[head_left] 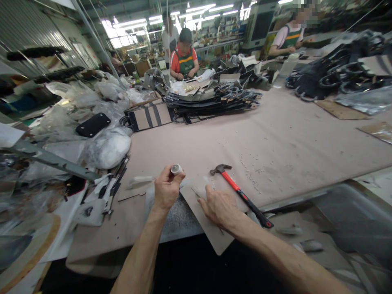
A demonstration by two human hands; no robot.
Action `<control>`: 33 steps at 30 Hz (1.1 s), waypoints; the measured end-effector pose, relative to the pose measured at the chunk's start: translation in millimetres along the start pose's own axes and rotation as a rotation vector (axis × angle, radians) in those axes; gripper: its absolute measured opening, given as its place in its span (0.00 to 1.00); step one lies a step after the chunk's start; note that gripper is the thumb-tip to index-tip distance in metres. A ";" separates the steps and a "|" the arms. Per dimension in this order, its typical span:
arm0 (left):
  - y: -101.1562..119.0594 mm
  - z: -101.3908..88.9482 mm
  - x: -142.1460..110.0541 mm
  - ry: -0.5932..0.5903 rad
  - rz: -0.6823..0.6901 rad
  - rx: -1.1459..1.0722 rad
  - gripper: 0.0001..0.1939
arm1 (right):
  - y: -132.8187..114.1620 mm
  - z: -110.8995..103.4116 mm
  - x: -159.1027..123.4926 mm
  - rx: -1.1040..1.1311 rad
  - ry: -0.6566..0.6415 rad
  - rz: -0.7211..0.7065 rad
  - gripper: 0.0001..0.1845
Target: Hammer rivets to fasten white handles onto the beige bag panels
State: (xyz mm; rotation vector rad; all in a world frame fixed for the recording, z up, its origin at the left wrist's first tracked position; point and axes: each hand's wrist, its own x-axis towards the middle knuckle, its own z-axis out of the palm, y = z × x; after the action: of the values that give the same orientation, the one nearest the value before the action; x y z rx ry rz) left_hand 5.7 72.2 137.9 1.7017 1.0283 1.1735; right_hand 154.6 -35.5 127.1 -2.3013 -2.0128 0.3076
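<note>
The left hand (166, 190) wraps its fingers round a pale cylinder (177, 168). At that hand's four o'clock lies a beige panel (214, 236), probably light, stiff, best edge-gripped; the right hand (222, 206) half-curls over it, hold unclear.

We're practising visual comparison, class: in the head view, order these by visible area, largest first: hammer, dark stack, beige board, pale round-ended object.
1. Dark stack
2. Beige board, partly covered by the right hand
3. Hammer
4. Pale round-ended object, partly hidden in the left hand
</note>
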 end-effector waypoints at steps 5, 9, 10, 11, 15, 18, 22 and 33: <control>-52.6 38.4 -16.5 -0.097 -0.184 -0.147 0.11 | -8.7 26.7 -0.5 0.137 -0.075 0.044 0.17; -77.2 56.8 -18.6 -0.078 -0.259 -0.275 0.13 | -14.2 33.5 -3.6 0.209 -0.078 0.117 0.17; -80.0 58.5 -18.2 -0.079 -0.269 -0.292 0.13 | -14.8 34.1 -3.8 0.227 -0.084 0.132 0.18; -82.0 59.4 -17.9 -0.086 -0.277 -0.298 0.13 | -15.0 34.7 -3.6 0.248 -0.091 0.146 0.18; -88.7 58.1 -19.4 -0.131 -0.294 -0.306 0.14 | -12.6 38.5 -2.9 0.378 -0.099 0.182 0.25; -94.2 56.3 -21.7 -0.124 -0.310 -0.342 0.15 | -3.0 40.1 -3.3 0.511 -0.078 0.142 0.27; -98.1 55.6 -22.8 -0.142 -0.293 -0.334 0.14 | 30.9 40.3 -2.9 0.422 0.084 0.197 0.24; -100.6 55.0 -21.7 -0.192 -0.237 -0.205 0.11 | 131.9 64.3 -7.5 0.002 0.048 0.317 0.09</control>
State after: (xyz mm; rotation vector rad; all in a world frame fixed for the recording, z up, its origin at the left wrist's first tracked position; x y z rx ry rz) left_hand 35.8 77.2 25.3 1.4560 0.9281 0.9107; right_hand 269.5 -66.5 40.9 -2.5964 -1.6200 0.2671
